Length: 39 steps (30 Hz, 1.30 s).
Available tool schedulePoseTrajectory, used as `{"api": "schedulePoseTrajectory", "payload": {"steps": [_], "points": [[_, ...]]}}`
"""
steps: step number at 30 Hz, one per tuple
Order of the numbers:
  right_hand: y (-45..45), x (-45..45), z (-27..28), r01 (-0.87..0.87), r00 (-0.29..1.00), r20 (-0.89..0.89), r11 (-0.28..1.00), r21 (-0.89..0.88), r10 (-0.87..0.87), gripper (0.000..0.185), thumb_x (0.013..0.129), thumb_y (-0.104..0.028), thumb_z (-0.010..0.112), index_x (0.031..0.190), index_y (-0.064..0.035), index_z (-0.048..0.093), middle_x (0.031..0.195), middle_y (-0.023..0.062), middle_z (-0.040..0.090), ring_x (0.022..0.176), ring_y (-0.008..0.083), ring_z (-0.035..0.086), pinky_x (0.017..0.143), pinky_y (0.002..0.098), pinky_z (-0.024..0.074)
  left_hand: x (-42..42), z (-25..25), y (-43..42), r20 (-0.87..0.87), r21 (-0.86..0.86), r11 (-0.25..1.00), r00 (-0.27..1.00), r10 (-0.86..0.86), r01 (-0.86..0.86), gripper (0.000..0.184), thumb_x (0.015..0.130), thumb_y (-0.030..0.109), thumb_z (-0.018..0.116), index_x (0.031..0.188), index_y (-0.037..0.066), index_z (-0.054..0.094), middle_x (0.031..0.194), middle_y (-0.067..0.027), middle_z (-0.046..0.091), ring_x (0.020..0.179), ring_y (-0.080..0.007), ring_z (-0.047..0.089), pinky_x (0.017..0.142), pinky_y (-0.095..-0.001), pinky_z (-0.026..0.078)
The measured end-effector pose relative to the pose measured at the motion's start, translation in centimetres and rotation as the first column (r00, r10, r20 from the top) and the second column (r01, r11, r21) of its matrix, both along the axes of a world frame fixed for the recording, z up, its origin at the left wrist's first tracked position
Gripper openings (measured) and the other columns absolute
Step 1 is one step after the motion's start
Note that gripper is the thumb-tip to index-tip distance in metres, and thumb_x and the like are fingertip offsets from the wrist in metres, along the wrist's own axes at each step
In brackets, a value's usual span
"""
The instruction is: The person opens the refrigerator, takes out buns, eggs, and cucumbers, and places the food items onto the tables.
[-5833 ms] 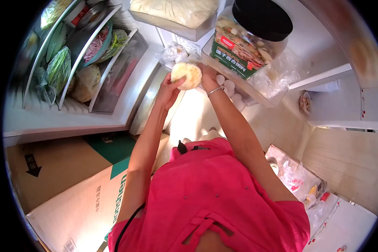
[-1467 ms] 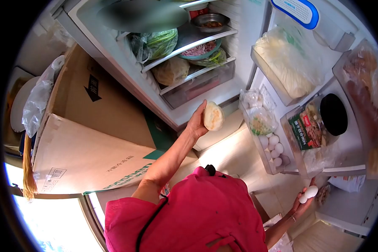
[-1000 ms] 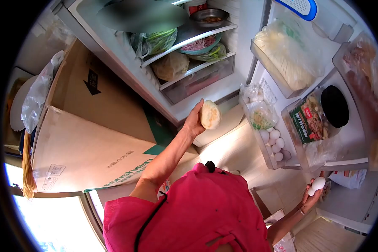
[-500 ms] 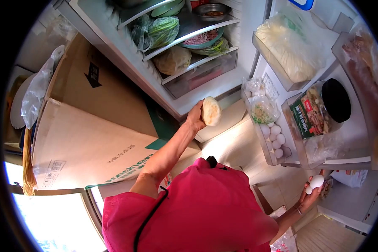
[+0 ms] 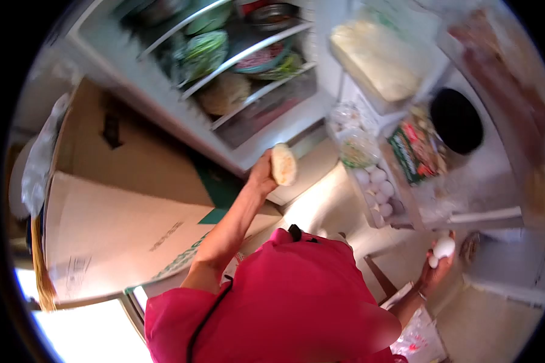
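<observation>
My left hand is closed around a round, pale flatbread with browned patches, held in front of the fridge's lower edge. Low on the right, my right hand grips white eggs; two show, one larger in view than the other. The open refrigerator stands ahead, with bagged green vegetables and a bowl of shredded purplish food on its shelves. More eggs sit in the lower door bin, above and left of my right hand.
A large cardboard box stands at left, near the fridge. The open fridge door holds a bag of pale food, a black-lidded jar and long reddish meat. A wooden stool leg is near my right arm.
The view has turned and blurred, so the fridge and its door sit farther left. Both hands still hold the same things; they also appear farther left.
</observation>
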State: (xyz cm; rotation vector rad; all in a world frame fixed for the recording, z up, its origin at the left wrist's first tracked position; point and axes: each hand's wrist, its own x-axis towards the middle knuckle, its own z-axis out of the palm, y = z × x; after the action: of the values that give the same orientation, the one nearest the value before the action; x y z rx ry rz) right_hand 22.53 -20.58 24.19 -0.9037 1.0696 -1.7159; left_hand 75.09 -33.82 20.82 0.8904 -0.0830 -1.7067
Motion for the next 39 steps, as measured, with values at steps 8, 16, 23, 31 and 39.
{"api": "schedulePoseTrajectory", "payload": {"steps": [8, 16, 23, 31, 39], "points": [[-0.2, 5.1, 1.3, 0.033, 0.998, 0.057, 0.997, -0.065, -0.029, 0.064, 0.086, -0.029, 0.064, 0.135, 0.0049, 0.041, 0.122, 0.0134, 0.055, 0.100, 0.0241, 0.064, 0.072, 0.0301, 0.0558, -4.3, 1.7, 0.3, 0.129, 0.076, 0.921, 0.912, -0.389, 0.382, 0.021, 0.093, 0.035, 0.055, 0.098, 0.015, 0.059, 0.080, -0.0013, 0.062, 0.072, -0.0179, 0.062, 0.062, -0.0350, 0.053], [-1.0, 7.3, 2.9, 0.156, 0.975, 0.183, 0.975, -0.155, -0.127, 0.051, 0.085, -0.016, 0.065, 0.133, -0.0026, 0.051, 0.149, 0.0076, 0.034, 0.103, 0.0189, 0.063, 0.070, 0.0254, 0.0581, -15.7, 2.5, -0.5, 0.214, 0.110, 0.494, 0.465, -0.859, 0.862, 0.039, 0.097, 0.039, 0.048, 0.069, 0.012, 0.050, 0.060, 0.0000, 0.046, 0.053, -0.0130, 0.041, 0.043, -0.0273, 0.029], [-1.2, 7.0, 2.4, 0.213, 0.953, 0.257, 0.958, -0.193, -0.160, 0.045, 0.087, -0.011, 0.066, 0.130, -0.0019, 0.054, 0.145, 0.0084, 0.040, 0.101, 0.0186, 0.064, 0.068, 0.0264, 0.0591, -21.9, 1.6, 0.0, 0.270, 0.156, 0.347, 0.298, -0.916, 0.925, 0.042, 0.097, 0.041, 0.047, 0.095, 0.003, 0.066, 0.060, -0.0024, 0.054, 0.051, -0.0120, 0.047, 0.045, -0.0264, 0.036], [3.3, 6.7, 0.0, 0.373, 0.905, 0.233, 0.927, -0.036, -0.356, 0.051, 0.084, -0.016, 0.071, 0.131, -0.0053, 0.054, 0.126, 0.0087, 0.056, 0.099, 0.0154, 0.061, 0.071, 0.0274, 0.0596, -24.0, -2.4, 1.1, 0.220, 0.193, 0.270, 0.227, -0.949, 0.943, 0.039, 0.097, 0.042, 0.046, 0.099, 0.006, 0.062, 0.069, -0.0035, 0.059, 0.064, -0.0166, 0.058, 0.053, -0.0314, 0.049], [20.4, 0.3, -7.8, 0.699, 0.678, -0.062, 0.615, 0.365, -0.733, 0.051, 0.081, -0.017, 0.076, 0.122, 0.0040, 0.056, 0.110, 0.0087, 0.065, 0.094, 0.0159, 0.064, 0.067, 0.0271, 0.0591, -27.6, -2.5, 0.9, 0.121, 0.028, 0.125, 0.121, -0.985, 0.992, 0.031, 0.099, 0.039, 0.046, 0.110, 0.012, 0.057, 0.100, -0.0021, 0.063, 0.092, -0.0162, 0.061, 0.083, -0.0340, 0.051]]}}
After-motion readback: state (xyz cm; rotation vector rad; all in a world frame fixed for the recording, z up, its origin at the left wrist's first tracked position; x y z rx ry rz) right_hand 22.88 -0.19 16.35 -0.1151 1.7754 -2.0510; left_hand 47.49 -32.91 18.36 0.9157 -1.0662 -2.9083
